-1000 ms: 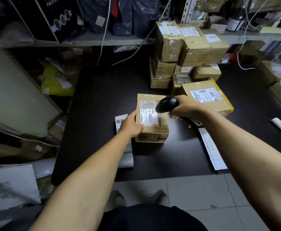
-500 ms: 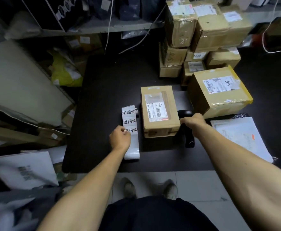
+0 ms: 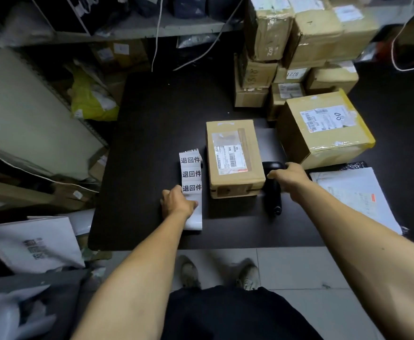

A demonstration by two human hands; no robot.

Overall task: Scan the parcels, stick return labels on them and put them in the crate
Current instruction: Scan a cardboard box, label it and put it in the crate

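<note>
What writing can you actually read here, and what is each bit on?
"退回件", three times: label strip on the black table.
"90", handwritten: big box.
"MX": the front parcel's label; its remaining print is too small.
"Zo": stacked box, partly cut off.
Other labels are too blurred.

A parcel stockroom or courier depot: taped cardboard boxes (image 3: pixel 296 52) with shipping labels stacked on a dark surface (image 3: pixel 156 123), a metal shelf (image 3: pixel 132 28) crammed with bagged packages, a strip of return labels (image 3: pixel 191 173), a handheld scanner (image 3: pixel 272 192), mailers (image 3: pixel 355 197) lying around.
</note>
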